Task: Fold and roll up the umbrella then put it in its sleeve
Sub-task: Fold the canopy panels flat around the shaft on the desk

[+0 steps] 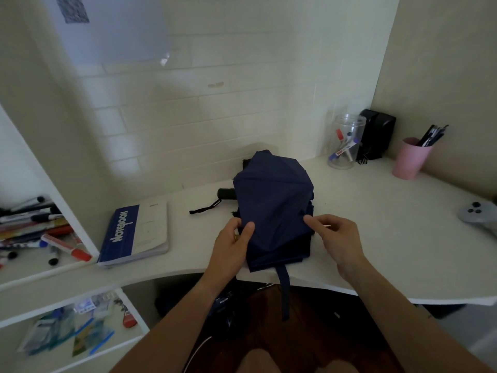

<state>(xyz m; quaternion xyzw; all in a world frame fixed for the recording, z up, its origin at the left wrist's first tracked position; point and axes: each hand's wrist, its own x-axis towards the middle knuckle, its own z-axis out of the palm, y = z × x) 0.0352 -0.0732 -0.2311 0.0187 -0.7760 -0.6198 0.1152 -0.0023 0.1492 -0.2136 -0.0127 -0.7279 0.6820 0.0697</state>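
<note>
A navy blue umbrella (273,200) lies collapsed on the white desk (363,224), its canopy loose and bunched, ribs showing under the cloth. Its black handle (226,193) with a wrist cord pokes out to the left. The closing strap (283,289) hangs over the desk's front edge. My left hand (232,249) pinches the canopy's near left edge between thumb and fingers. My right hand (336,238) pinches the canopy's right edge. A dark piece behind the canopy's far end may be the sleeve; I cannot tell.
A blue and white notebook (137,232) lies left of the umbrella. At the back right stand a clear jar of markers (345,142), a black speaker (376,135) and a pink cup of pens (411,158). A grey game controller (477,214) sits far right. Shelves with markers stand left.
</note>
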